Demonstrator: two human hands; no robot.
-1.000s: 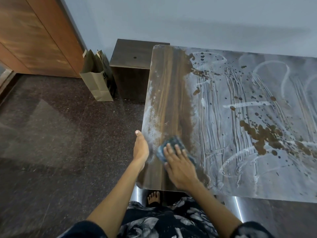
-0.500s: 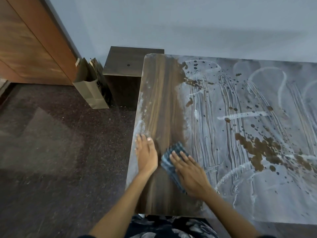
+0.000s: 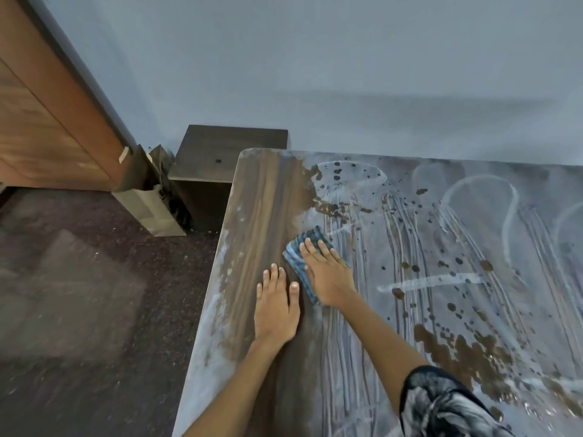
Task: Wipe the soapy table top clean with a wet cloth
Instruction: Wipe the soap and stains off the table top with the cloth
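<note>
Cloth [image 3: 307, 252], blue and folded, lies flat on the counter [image 3: 268, 200] at the boundary between the wiped dark-wood strip on the left and the soap film [image 3: 457, 247] covering the rest of the surface. Right hand [image 3: 328, 275] presses it down with fingers [image 3: 315, 247] straight and slightly spread; nothing is pinched or gripped. The cloth's far edge projects beyond the fingertips and its left edge shows beside the palm, so most of it sits under the hand. Left hand [image 3: 276, 307] rests flat on the cleaned strip just beside the cloth, fingers straight and close together, apparently bracing the body. Risk assessment: because the cloth is held by downward pressure alone, a fast stroke across the slippery film may let it slide out or bunch under the palm, leaving streaks. A loaded cloth may also drag soap back onto the cleaned strip. The bracing hand may slip on the wet surface. Residue remains along the left counter edge [image 3: 220, 263], and brown spots [image 3: 463, 348] may smear if wiped without rinsing.
</note>
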